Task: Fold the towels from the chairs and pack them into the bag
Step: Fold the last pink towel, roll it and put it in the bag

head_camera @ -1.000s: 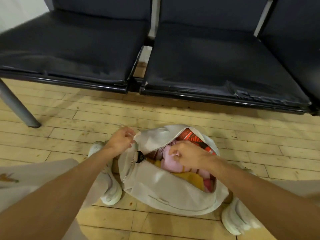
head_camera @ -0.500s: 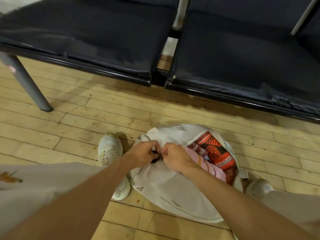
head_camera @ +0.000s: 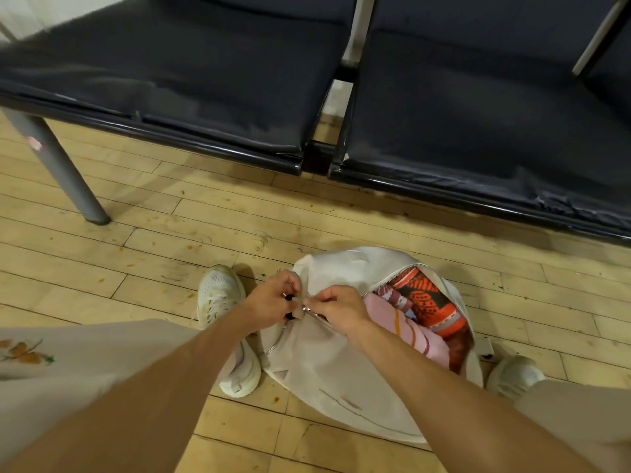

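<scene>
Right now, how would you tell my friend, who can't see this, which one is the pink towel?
Below the black chairs, a cream bag sits on the wooden floor. In its open right side, the pink towel lies just past the right hand. It is pale pink with thin orange stripes, unlike the bright orange-red patterned towel behind it.

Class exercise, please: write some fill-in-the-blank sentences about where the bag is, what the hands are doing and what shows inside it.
The bag lies on the wooden ____ between two white shoes.
The left hand and the right hand both pinch at the bag's ____.
The striped towel beside the orange patterned towel is coloured ____.
Missing words: floor; zipper; pink.
</scene>
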Demonstrator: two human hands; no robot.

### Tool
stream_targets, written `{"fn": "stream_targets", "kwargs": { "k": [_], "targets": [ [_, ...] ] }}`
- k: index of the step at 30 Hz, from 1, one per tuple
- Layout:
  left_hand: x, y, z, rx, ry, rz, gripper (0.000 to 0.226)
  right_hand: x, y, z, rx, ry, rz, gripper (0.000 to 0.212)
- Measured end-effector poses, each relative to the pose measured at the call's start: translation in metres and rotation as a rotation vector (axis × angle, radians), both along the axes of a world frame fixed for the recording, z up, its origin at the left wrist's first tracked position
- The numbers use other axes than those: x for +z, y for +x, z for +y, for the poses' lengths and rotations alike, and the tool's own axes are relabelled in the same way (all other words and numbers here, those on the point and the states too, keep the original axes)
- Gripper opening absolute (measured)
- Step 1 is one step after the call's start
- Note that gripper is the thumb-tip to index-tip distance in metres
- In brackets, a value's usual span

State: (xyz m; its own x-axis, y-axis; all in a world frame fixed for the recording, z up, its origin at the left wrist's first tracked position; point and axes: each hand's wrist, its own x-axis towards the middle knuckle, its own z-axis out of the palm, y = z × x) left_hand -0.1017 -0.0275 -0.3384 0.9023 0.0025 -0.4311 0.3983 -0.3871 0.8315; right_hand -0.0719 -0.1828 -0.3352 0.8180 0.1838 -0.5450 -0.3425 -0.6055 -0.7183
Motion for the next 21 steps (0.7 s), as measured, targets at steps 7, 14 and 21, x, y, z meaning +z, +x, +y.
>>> {"fn": "stream_targets", "kwargs": {
  "k": [7,14,21],
  "targets": [
    [0.002,-0.003,-0.006,0.089,-0.155,0.093,0.025,0.021,0.007,0.005,0.236,-0.234,-0.13,0.02],
    [0.019,0.009,-0.018,-0.09,0.149,0.106,0.006,0.043,0.015,0.002,0.488,-0.492,-0.104,0.016],
    [0.063,0.01,-0.034,-0.001,0.335,-0.022,0.017,0.097,0.024,-0.014,0.493,-0.527,-0.143,0.008]
  ]
}}
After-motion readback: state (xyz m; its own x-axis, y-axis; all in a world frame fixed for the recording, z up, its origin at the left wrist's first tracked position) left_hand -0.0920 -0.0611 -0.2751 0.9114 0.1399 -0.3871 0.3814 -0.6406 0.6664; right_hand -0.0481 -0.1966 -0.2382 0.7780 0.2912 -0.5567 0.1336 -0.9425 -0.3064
